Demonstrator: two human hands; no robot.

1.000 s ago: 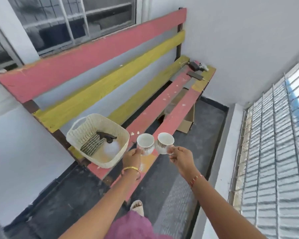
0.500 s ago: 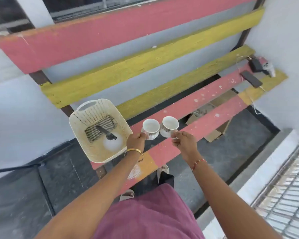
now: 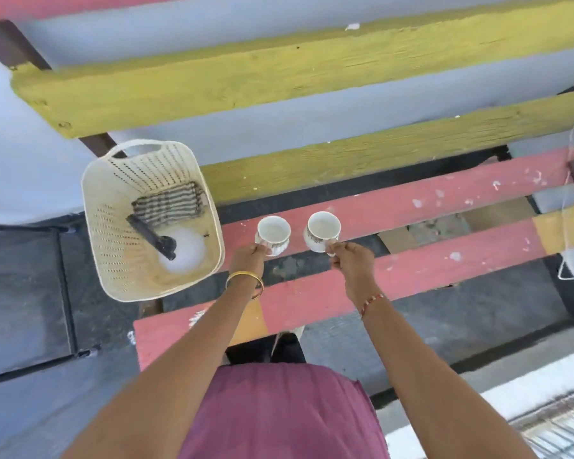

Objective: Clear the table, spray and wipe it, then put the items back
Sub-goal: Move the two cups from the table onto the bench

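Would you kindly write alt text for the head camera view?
Seen from above, a person's left hand and right hand each hold a white cup, the left cup and the right cup, over a red and yellow slatted bench. A cream basket at the left holds a spray bottle and striped cloth.

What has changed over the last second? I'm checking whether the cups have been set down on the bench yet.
The person stepped closer and the view tilted down. Both cups came lower, to just over the red seat slat; whether they touch it is unclear. The left hand still holds the left cup, the right hand the right cup. The basket, with its spray bottle and cloth, has not moved.
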